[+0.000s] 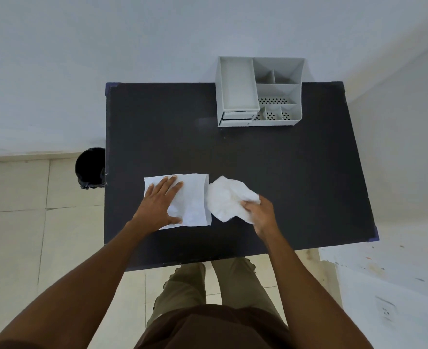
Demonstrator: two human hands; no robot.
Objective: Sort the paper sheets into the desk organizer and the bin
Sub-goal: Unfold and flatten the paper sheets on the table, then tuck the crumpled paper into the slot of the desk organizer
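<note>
Table: dark, rectangular, filling the middle of the view from above, set against a pale wall; near edge just ahead of the person's legs.
Floor: light tiles, showing to the left of the table and beneath it.
Desk organizer: grey plastic, standing at the far edge of the table, right of centre; one long open tray on its left side, several smaller open compartments on its right, some with perforated bottoms; well apart from both sheets.
Bin: black, round, open-topped, standing on the floor just beside the table's left edge, partly hidden by that edge.
Flat sheet: white paper, lying smooth on the near half of the table, left of centre.
Crumpled sheet: white paper, wrinkled and bunched, just to the right of the flat sheet, nearly touching it; whether resting on the table or lifted slightly cannot be told.
Left hand: palm down, fingers spread apart, pressed flat on the left part of the flat sheet, gripping nothing.
Right hand: fingers closed together around the near right corner of the crumpled sheet, clamped on it.
</note>
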